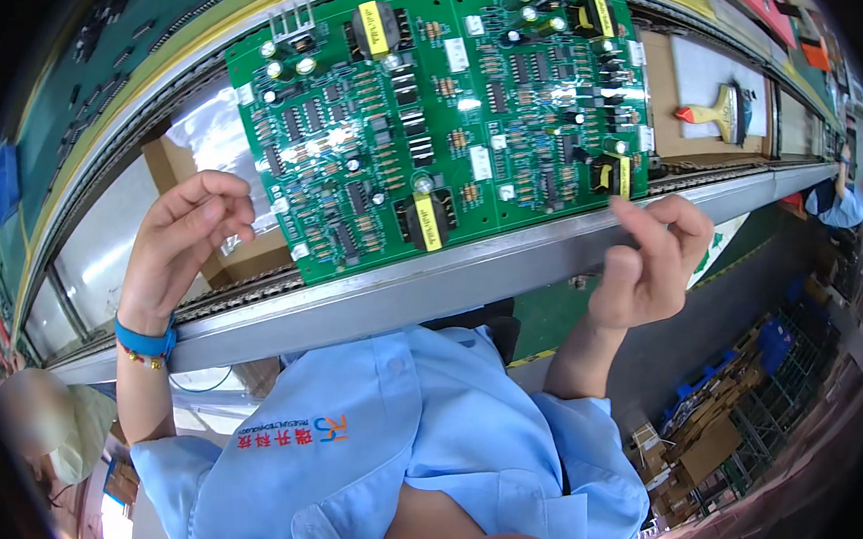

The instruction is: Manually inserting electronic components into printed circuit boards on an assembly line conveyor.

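A large green circuit board [456, 115], crowded with small parts, lies across the conveyor rails in front of me. Black transformers with yellow labels stand on it, one [428, 221] near its front edge and another [612, 176] at the right. My left hand [192, 228] hovers beside the board's left edge, fingers loosely curled and apart, with nothing visible in them. A blue strap [145, 340] circles that wrist. My right hand [652, 257] is at the front right corner, thumb and fingers apart; its index fingertip is close to the right transformer. Whether it touches is unclear.
A metal rail [351, 319] runs along the near side. Right of the board, a yellow-handled brush [718, 114] lies on a white sheet. Loose black chips [94, 105] rest on a green surface at far left. Other people are at the lower left [81, 437] and far right [840, 205].
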`<action>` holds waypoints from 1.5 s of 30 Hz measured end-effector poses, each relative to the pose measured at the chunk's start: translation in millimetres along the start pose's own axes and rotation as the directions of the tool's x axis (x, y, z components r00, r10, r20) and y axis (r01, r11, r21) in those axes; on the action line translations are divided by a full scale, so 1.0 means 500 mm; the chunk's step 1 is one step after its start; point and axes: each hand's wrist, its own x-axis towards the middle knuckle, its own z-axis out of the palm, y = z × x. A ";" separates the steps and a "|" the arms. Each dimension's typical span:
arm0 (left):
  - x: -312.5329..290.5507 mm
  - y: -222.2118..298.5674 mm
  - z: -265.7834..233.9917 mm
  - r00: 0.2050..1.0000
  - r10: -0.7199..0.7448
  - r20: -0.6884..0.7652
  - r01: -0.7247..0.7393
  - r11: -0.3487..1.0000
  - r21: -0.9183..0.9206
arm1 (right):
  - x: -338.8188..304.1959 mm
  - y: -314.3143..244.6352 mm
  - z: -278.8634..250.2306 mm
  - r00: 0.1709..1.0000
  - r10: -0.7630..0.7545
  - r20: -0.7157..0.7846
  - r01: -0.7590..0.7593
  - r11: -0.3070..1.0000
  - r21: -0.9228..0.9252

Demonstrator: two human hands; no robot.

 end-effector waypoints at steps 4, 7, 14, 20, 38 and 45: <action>0.004 0.003 0.003 1.000 -0.003 -0.021 0.004 1.000 0.029 | -0.004 0.029 0.014 0.951 0.150 -0.272 -0.075 0.960 0.269; 0.005 0.003 0.003 1.000 0.001 -0.018 -0.001 1.000 0.019 | 0.000 0.037 0.011 0.966 0.100 -0.237 -0.058 0.982 0.180; 0.009 0.006 0.010 0.998 0.046 0.036 -0.045 0.999 -0.027 | 0.009 0.022 0.016 0.990 0.099 -0.103 -0.116 0.980 -0.165; 0.003 0.012 0.011 0.998 0.049 0.042 -0.047 0.999 -0.027 | 0.007 -0.043 0.032 0.982 -0.174 0.066 0.177 0.983 -0.042; -0.006 0.014 0.023 0.998 0.066 0.008 -0.066 0.998 0.004 | 0.098 -0.126 0.107 0.863 -0.280 0.420 0.329 0.943 -0.046; -0.001 0.021 0.025 0.999 0.052 0.009 -0.053 0.998 0.023 | 0.130 -0.130 0.143 0.844 -0.235 0.482 0.248 0.968 0.039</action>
